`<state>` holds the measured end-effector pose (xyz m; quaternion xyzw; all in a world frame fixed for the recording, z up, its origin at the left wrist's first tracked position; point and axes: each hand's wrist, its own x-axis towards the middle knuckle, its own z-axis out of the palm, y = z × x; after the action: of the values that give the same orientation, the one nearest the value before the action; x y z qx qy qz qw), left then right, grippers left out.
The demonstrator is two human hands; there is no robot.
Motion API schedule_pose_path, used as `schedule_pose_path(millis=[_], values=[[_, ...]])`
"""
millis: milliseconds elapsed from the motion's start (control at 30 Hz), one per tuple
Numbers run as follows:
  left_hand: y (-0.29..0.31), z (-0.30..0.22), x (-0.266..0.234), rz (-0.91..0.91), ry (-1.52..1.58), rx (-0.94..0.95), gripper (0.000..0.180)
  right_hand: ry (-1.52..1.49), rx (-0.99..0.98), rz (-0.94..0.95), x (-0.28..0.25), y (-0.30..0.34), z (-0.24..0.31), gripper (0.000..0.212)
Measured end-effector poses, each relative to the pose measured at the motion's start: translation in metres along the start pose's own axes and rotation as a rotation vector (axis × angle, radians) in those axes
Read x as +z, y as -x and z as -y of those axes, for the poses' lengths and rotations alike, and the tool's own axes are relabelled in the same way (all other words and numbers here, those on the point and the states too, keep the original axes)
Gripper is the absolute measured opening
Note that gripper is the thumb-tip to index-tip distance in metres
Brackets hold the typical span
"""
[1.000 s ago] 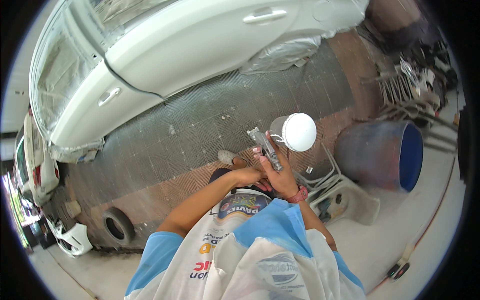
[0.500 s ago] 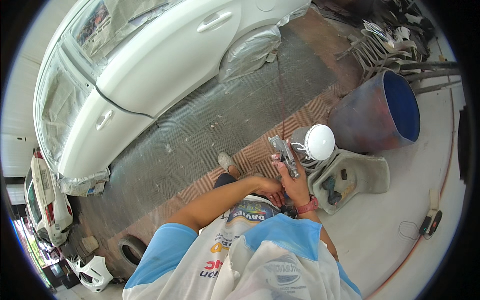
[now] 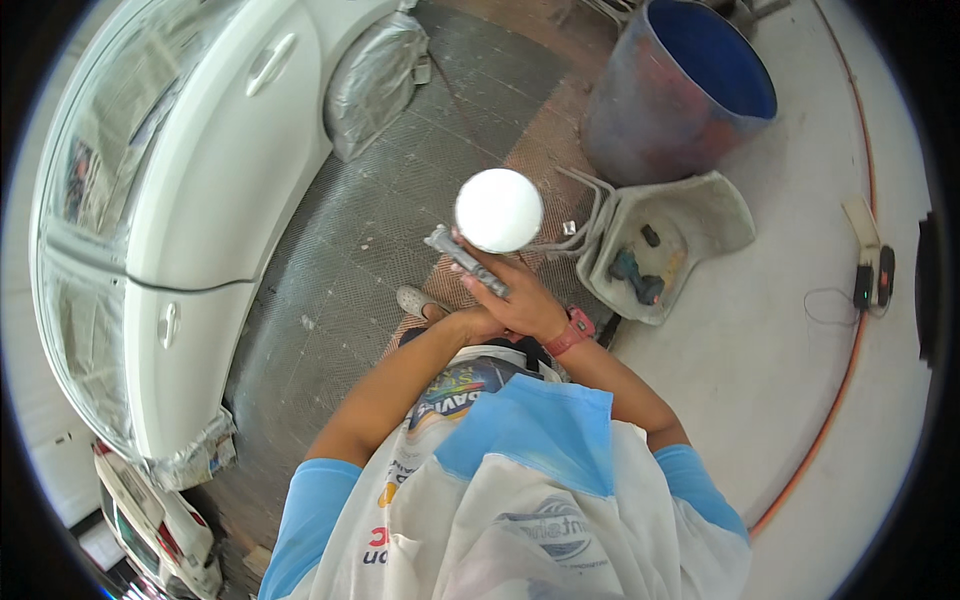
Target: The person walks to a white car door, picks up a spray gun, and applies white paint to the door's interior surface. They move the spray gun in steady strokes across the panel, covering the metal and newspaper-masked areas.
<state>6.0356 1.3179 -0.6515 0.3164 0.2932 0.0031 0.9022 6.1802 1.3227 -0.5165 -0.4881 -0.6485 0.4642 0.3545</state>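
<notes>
A metal spray gun point(image 3: 468, 262) with a round cup topped in white point(image 3: 499, 210) is in my right hand point(image 3: 530, 303), its fingers wrapped around the gun's body. A red watch sits on that wrist. My left hand point(image 3: 482, 324) is close against my right hand at waist height, in front of my shirt. The right hand and wrist hide its fingers, so whether it holds anything does not show. Left of the gun stands a white car point(image 3: 235, 160), with its windows and wheel point(image 3: 378, 85) masked in paper and plastic.
A worn plastic chair point(image 3: 690, 240) with a dark green tool point(image 3: 636, 280) on its seat lies to the right. Behind it stands a blue drum point(image 3: 610, 110). An orange hose point(image 3: 835, 400) runs along the right side. A second white car point(image 3: 160, 520) is at lower left.
My view has swung, so the car, drum and chair sit differently in it. The spray gun has tipped, bringing its white top face-on, and my left fingers are now hidden.
</notes>
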Motion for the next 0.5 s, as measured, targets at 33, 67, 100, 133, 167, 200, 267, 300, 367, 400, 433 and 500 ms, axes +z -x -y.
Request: schedule_pose_path(millis=[33, 67, 100, 133, 167, 200, 267, 300, 367, 400, 433, 500], values=[[0.002, -0.003, 0.003, 0.009, -0.021, 0.039, 0.017, 0.025, -0.040, -0.024, -0.001, 0.000, -0.001, 0.051], [0.003, -0.007, 0.005, 0.016, -0.035, 0.071, 0.017, 0.058, -0.108, -0.044, -0.003, 0.002, -0.001, 0.050], [0.005, -0.011, 0.008, 0.020, -0.048, 0.089, 0.017, 0.057, -0.089, -0.042, -0.005, 0.002, 0.001, 0.051], [0.005, -0.015, 0.011, 0.022, -0.057, 0.092, 0.018, 0.062, -0.062, -0.014, -0.008, 0.003, 0.003, 0.050], [0.006, -0.019, 0.013, 0.024, -0.059, 0.096, 0.018, 0.078, -0.058, 0.002, -0.011, 0.002, 0.007, 0.050], [0.005, -0.022, 0.016, 0.025, -0.064, 0.096, 0.018, 0.102, -0.071, 0.011, -0.014, 0.002, 0.008, 0.050], [0.001, -0.027, 0.020, 0.025, -0.071, 0.087, 0.019, 0.086, -0.094, 0.007, -0.023, 0.003, 0.012, 0.049], [-0.002, -0.029, 0.021, 0.026, -0.079, 0.084, 0.019, 0.087, -0.142, -0.008, -0.027, 0.003, 0.013, 0.048], [-0.008, -0.032, 0.024, 0.029, -0.088, 0.079, 0.020, 0.084, -0.135, -0.011, -0.035, 0.003, 0.012, 0.048], [-0.012, -0.034, 0.025, 0.031, -0.095, 0.074, 0.020, 0.107, -0.168, -0.033, -0.039, 0.003, 0.011, 0.048], [-0.014, -0.037, 0.026, 0.030, -0.099, 0.070, 0.020, 0.072, -0.175, -0.040, -0.043, 0.003, 0.009, 0.047], [-0.021, -0.043, 0.028, 0.029, -0.117, 0.070, 0.021, 0.021, -0.160, -0.029, -0.051, 0.002, 0.005, 0.047]])
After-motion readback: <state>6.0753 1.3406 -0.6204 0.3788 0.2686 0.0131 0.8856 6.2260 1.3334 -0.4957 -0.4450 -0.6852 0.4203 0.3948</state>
